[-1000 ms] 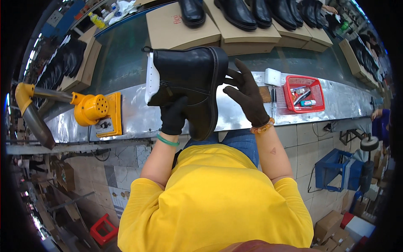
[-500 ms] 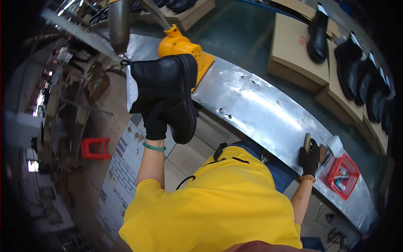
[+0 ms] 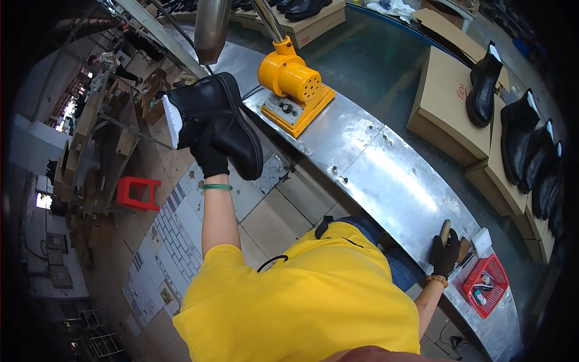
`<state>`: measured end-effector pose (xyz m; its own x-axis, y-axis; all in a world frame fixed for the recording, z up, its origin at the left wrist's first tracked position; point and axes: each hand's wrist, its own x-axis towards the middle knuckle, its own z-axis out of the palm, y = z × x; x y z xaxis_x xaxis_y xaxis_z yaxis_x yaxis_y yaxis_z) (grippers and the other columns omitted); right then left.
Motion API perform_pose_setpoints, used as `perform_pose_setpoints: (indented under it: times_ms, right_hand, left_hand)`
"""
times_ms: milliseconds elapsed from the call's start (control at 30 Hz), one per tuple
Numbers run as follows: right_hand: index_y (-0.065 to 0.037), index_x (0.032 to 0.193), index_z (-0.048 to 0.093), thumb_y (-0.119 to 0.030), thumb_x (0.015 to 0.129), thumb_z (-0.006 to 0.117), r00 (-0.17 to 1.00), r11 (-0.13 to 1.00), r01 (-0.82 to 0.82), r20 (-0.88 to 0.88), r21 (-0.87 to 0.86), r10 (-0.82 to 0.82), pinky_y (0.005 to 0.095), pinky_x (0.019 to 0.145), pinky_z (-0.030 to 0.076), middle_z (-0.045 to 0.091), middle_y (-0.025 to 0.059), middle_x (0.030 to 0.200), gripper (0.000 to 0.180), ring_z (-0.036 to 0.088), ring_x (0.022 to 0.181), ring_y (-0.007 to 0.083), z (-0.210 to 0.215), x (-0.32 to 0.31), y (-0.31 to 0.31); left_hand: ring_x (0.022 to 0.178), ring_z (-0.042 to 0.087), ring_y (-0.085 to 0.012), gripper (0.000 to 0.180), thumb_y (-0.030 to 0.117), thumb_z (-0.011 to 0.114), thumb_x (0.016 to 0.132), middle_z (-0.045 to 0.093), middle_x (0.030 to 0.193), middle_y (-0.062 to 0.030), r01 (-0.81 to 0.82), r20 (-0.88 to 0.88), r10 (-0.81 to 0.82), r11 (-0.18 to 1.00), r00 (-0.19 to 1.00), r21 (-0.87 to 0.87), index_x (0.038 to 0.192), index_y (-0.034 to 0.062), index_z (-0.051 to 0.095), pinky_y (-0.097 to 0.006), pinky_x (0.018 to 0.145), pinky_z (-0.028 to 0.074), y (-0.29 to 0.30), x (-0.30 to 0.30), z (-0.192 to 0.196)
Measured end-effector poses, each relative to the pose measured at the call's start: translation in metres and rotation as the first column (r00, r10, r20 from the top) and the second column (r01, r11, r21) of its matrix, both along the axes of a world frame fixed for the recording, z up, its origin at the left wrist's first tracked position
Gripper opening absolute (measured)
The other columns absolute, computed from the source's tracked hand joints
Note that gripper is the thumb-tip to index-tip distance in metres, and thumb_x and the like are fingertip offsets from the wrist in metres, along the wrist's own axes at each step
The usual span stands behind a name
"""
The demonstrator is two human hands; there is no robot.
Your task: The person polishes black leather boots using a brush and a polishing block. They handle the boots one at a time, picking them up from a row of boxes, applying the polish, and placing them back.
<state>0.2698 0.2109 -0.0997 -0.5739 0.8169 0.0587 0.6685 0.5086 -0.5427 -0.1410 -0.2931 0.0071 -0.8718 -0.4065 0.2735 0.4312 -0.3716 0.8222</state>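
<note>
Head view: the gloved left hand (image 3: pixel 208 155) grips a black boot (image 3: pixel 214 120), raised beside the yellow machine (image 3: pixel 294 84). The right hand (image 3: pixel 445 253) closes around a brush (image 3: pixel 444 231) on the metal bench (image 3: pixel 386 175). Brushing not yet begun.

Matt black leather boot (image 3: pixel 214 123), brushed metal bench (image 3: pixel 386 175) — glossy yellow machine (image 3: pixel 292 81), cardboard boxes (image 3: pixel 449 102)

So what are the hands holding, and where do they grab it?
The left hand holds a black boot, gripping it from below at its middle. The right hand grips a small wooden-handled tool by its lower end.
</note>
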Motion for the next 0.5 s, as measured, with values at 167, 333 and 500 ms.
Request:
perform_pose_setpoints:
  times_ms: [167,333,500]
  right_hand:
    - [-0.002,0.109,0.058,-0.023,0.072,0.072,0.999,0.997,0.037,0.032,-0.071,-0.034,0.0372,0.069,0.048,0.064,0.015,0.088,0.045,0.062,0.079,0.0254,0.01,-0.001,-0.001]
    - [-0.003,0.093,0.057,-0.025,0.071,0.074,0.997,0.993,0.038,0.076,-0.109,-0.029,0.0383,0.066,0.047,0.061,0.0126,0.079,0.036,0.061,0.073,0.0259,0.033,-0.009,-0.007]
    - [-0.003,0.088,0.055,-0.028,0.069,0.075,1.0,0.997,0.006,0.03,-0.078,-0.004,0.0394,0.067,0.046,0.058,0.0121,0.077,0.037,0.059,0.072,0.0277,0.022,-0.004,0.001]
  left_hand:
    - [0.095,0.061,-0.0218,0.032,0.001,0.065,0.076,0.063,0.106,-0.0083,-0.021,-0.021,0.019,0.996,1.0,-0.085,0.108,-0.0032,0.062,-0.033,0.084,0.051,-0.019,-0.003,-0.006]
    - [0.094,0.061,-0.0201,0.031,0.001,0.064,0.076,0.063,0.106,-0.0077,0.02,-0.027,-0.026,0.978,0.999,-0.206,0.107,-0.0025,0.063,-0.032,0.083,0.051,-0.016,0.009,-0.001]
    - [0.096,0.06,-0.0199,0.033,0.001,0.064,0.076,0.063,0.107,-0.0077,-0.039,-0.044,0.033,0.988,0.998,-0.147,0.109,-0.0022,0.062,-0.032,0.086,0.049,-0.013,-0.003,-0.005]
